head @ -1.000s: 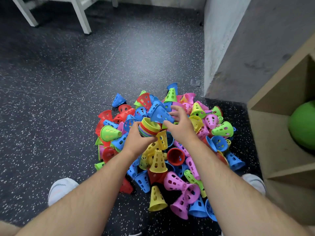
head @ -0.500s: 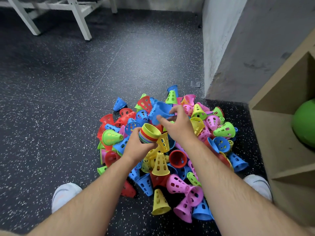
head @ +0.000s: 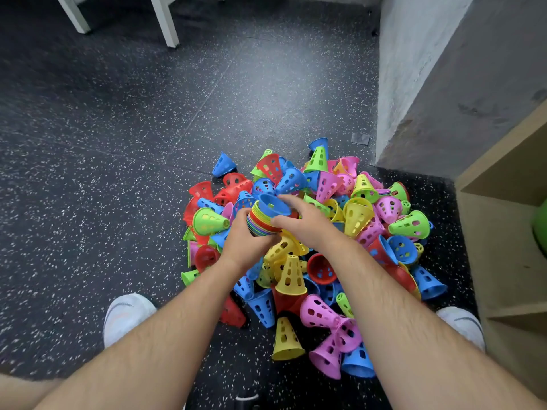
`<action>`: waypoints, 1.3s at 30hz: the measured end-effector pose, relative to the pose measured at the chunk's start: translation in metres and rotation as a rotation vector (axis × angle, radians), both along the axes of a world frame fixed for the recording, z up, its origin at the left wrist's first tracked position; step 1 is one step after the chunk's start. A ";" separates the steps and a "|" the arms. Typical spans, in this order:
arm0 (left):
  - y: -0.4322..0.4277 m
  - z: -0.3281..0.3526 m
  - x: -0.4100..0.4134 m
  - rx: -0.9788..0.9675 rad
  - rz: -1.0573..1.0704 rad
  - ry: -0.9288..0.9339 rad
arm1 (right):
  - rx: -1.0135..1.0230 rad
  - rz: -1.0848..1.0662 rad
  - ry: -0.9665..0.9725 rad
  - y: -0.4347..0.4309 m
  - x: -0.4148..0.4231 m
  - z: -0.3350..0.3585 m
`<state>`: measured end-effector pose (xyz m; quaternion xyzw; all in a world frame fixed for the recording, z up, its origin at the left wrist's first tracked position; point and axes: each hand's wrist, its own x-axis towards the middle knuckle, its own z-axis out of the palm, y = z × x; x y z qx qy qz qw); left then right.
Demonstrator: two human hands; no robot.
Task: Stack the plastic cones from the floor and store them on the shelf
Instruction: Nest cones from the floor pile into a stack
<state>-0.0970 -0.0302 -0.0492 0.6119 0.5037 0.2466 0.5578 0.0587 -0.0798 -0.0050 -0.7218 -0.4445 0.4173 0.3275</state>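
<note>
The left hand (head: 245, 247) has its grip curled round a stack of nested cones (head: 260, 224), held just above the pile of loose cones (head: 356, 216) on the floor (head: 148, 143), its long axis tilted with the open mouth facing up and far-right. The right hand (head: 310, 224), just right of the stack and touching it, pinches a blue cone (head: 273, 205) whose rim now sits on that mouth. Half a second ago this cone was apart from the stack, on its far side, and a yellow-green rim was topmost. Pressing it down along the axis looks to be next; the shelf (head: 503, 247) stands well apart at right
</note>
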 end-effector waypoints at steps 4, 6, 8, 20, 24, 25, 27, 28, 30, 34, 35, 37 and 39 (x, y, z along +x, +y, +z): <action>0.001 -0.005 -0.006 0.005 0.001 0.021 | -0.022 0.008 0.060 0.001 -0.004 -0.010; 0.000 -0.007 -0.009 0.012 -0.009 0.040 | 0.029 -0.093 -0.017 -0.005 -0.001 -0.016; -0.001 -0.007 -0.012 0.025 -0.028 0.081 | 0.020 -0.129 -0.228 -0.009 0.003 -0.028; -0.025 -0.012 -0.024 0.018 -0.099 0.184 | -0.236 -0.031 -0.549 -0.023 -0.018 -0.073; -0.027 -0.011 -0.025 0.026 -0.117 0.200 | -0.180 -0.164 -0.443 -0.023 -0.017 -0.078; -0.026 -0.012 -0.025 0.026 -0.120 0.205 | -0.162 -0.185 -0.403 -0.024 -0.016 -0.076; -0.025 -0.012 -0.025 0.025 -0.132 0.212 | -0.114 -0.211 -0.352 -0.028 -0.012 -0.070; -0.025 -0.011 -0.024 0.029 -0.138 0.214 | -0.081 -0.214 -0.363 -0.031 -0.009 -0.065; -0.024 -0.010 -0.024 0.034 -0.142 0.217 | -0.003 -0.200 -0.442 -0.037 -0.005 -0.055; -0.021 -0.010 -0.025 0.038 -0.153 0.225 | 0.148 -0.253 -0.543 -0.046 0.001 -0.042; -0.021 -0.010 -0.025 0.038 -0.161 0.232 | 0.178 -0.274 -0.540 -0.047 0.002 -0.041; -0.021 -0.010 -0.026 0.035 -0.172 0.237 | 0.248 -0.308 -0.538 -0.050 0.004 -0.040; -0.022 -0.010 -0.026 0.033 -0.177 0.239 | 0.307 -0.359 -0.556 -0.053 0.006 -0.039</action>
